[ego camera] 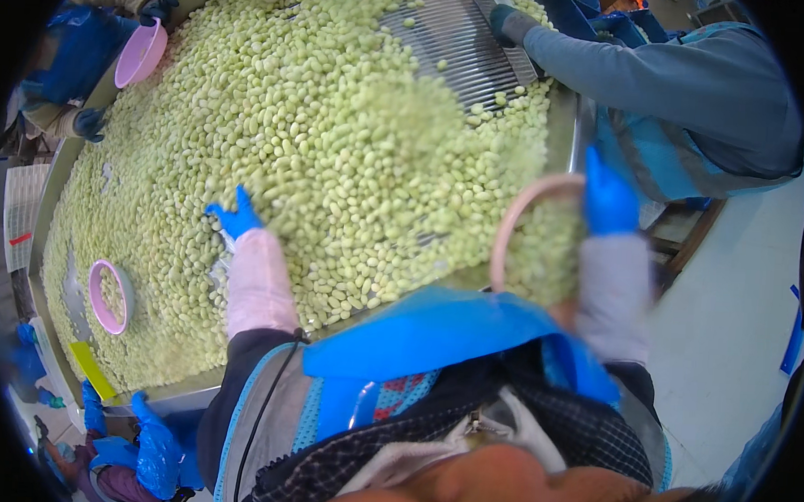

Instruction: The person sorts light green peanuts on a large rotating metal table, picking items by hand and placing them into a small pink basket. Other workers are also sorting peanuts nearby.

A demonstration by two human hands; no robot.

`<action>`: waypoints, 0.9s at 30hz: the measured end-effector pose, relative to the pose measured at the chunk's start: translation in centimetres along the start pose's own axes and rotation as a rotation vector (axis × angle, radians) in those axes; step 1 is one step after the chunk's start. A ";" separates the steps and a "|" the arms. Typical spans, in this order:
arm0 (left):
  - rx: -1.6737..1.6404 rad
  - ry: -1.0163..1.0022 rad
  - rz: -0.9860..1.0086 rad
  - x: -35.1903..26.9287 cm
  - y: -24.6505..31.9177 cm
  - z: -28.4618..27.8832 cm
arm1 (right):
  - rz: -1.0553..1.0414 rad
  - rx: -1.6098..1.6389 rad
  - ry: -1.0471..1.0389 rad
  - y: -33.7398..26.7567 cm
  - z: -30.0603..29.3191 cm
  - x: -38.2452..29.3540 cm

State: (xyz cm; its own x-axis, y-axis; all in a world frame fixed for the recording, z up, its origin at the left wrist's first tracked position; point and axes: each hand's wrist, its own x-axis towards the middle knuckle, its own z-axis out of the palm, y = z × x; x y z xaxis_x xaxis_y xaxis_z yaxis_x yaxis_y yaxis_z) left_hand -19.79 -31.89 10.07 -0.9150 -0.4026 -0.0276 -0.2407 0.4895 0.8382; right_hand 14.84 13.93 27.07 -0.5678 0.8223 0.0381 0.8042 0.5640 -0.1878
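Observation:
Pale green shelled beans [299,132] lie in a thick layer over a large metal sorting table [571,140]. My left hand [239,215], in a blue glove, rests among them with its fingers spread. A piece of clear plastic [223,263] shows beside that wrist. My right hand [609,196], also blue-gloved, grips the rim of a round pink bowl [503,235] at the table's near right edge. Beans fill the bowl; it and they are blurred. My blue apron [439,333] hides part of the table's near edge.
Opposite, a person's gloved hand [509,25] touches a metal plate [502,33] over a slatted grate [451,51]. Another person holds a pink bowl [141,54] at left. A second bowl [110,297] and a yellow strip [92,371] are nearer, by another worker's blue sleeves [154,449].

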 end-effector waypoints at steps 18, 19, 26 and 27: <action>1.028 -0.826 1.524 -14.9 18.0 21.9 | 0.023 0.109 0.086 -1.2 -1.9 -0.2; 1.023 -0.826 1.550 -15.1 18.0 22.0 | 0.021 0.111 0.075 -1.2 -2.1 -0.2; -0.075 -0.878 1.103 -17.8 20.6 14.6 | 0.051 0.088 0.014 -1.5 -2.5 0.1; -0.344 -0.940 1.147 -19.6 21.7 12.5 | 0.030 0.063 0.005 -1.4 -2.2 0.1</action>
State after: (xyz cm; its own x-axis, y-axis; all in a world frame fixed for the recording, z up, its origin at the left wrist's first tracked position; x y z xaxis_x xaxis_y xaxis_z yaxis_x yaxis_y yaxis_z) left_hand -11.09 -3.70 22.04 -0.4491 0.7462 0.4914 0.6845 -0.0662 0.7260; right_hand 14.03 13.41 29.53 -0.5427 0.8391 0.0364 0.8081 0.5335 -0.2499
